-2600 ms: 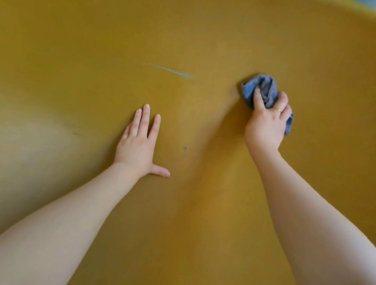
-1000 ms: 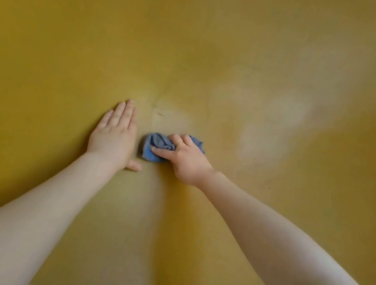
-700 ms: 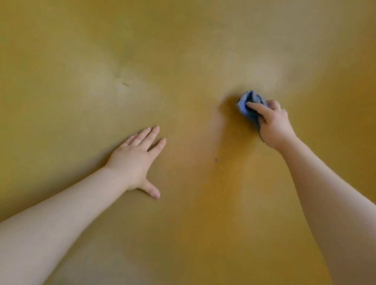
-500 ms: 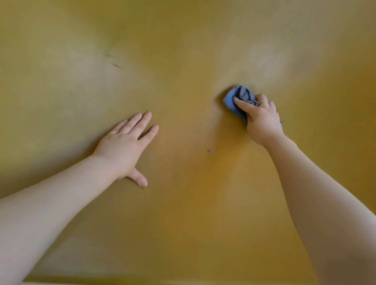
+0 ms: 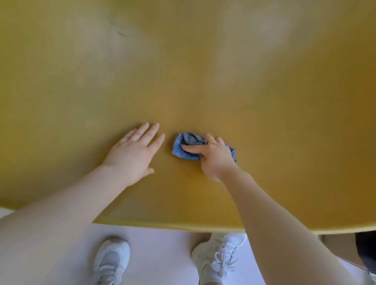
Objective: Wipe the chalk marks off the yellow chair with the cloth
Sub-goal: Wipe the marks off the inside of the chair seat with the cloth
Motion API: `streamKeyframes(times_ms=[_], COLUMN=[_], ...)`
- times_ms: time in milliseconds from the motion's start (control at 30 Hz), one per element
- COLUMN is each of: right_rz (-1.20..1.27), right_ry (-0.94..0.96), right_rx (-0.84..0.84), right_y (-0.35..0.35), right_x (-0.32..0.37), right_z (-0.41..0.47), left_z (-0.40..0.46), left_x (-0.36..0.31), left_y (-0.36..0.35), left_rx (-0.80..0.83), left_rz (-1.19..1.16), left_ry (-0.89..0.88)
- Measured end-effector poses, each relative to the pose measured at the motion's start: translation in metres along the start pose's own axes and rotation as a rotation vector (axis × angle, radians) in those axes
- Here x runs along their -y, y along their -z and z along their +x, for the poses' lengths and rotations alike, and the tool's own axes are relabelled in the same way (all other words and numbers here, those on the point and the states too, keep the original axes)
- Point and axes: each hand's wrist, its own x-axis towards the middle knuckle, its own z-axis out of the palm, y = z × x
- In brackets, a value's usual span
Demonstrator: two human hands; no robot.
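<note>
**A:** Where is the cloth [image 5: 185, 147]?

**B:** Bunched up under the right hand [image 5: 214, 157], pressed on the yellow chair [image 5: 216, 73] near its front edge. The left hand [image 5: 135, 152] lies flat and open beside it.

**A:** Is the cloth hard to hold?

**B:** No. I think it's soft and light. Grab it in a ball.

left hand [image 5: 134, 154] lies flat on the chair [image 5: 194, 58], just left of the cloth [image 5: 185, 146] under right hand [image 5: 215, 157].
</note>
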Motion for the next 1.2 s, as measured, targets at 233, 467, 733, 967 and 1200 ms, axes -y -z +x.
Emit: streamKeyframes(times_ms=[233,467,733,967,1200], right_rz=[0.074,0.517,-0.004,-0.297,-0.335], right_ry=[-0.011,-0.181,-0.227,-0.104,-0.583], right_rx=[0.216,0.423,-0.172,-0.321,-0.522], right_y=[-0.026,0.019,0.001,-0.005,0.078], right_x=[0.028,0.017,-0.016,-0.025,-0.115], right_z=[-0.070,-0.111,-0.069,0.003,0.031], left_z=[-0.052,-0.068,-0.029,0.055,0.100], left_x=[-0.015,-0.038,-0.059,-0.046,-0.041], left_y=[-0.017,-0.020,-0.018,0.003,0.030], left_rx=[-0.016,-0.012,-0.029,-0.111,-0.030], left_rz=[-0.073,-0.146,-0.126,0.104,0.225], left_ry=[-0.068,0.009,-0.045,-0.018,0.023])
